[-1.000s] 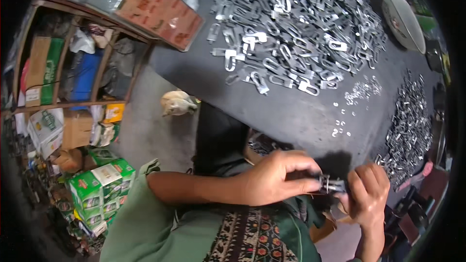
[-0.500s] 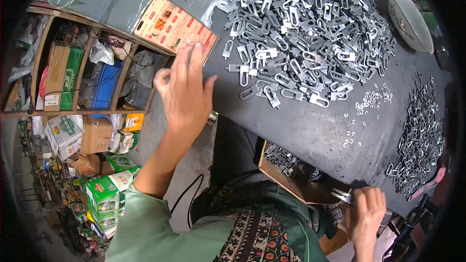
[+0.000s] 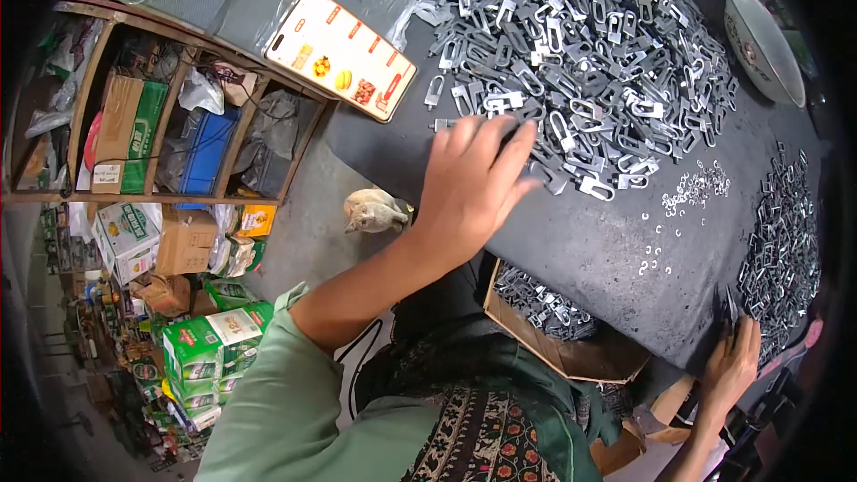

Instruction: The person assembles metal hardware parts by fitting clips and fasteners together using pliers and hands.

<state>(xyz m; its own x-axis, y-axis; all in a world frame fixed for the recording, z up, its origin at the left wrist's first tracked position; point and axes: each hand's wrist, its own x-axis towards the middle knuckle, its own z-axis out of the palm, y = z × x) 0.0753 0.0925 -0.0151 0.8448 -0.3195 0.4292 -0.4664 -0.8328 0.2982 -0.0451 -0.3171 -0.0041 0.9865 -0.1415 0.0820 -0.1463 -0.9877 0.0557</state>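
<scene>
My left hand [image 3: 473, 183] reaches over the table at the lower edge of a big pile of grey metal parts, each with a long loop on a flat block [image 3: 571, 62]. Its fingers are stretched and apart; the underside is hidden, and nothing shows in it. My right hand [image 3: 734, 359] is closed around a pair of pliers [image 3: 729, 305], whose jaws point away from me. The pliers lie close to a second pile of small dark metal frames [image 3: 778, 241]. Tiny silvery open rings [image 3: 698, 186] are scattered between the two piles.
A phone with a lit screen [image 3: 344, 54] lies left of the big pile. A white bowl [image 3: 763, 45] stands at the far right. Below the table edge sits a box of metal parts [image 3: 536, 339]. A cat [image 3: 375, 211] is on the floor near wooden shelves [image 3: 161, 200].
My left hand has moved right from the phone to the pile's edge. The phone's screen picture has changed. My right hand has brought the pliers up and right over the table. A cat now shows.
</scene>
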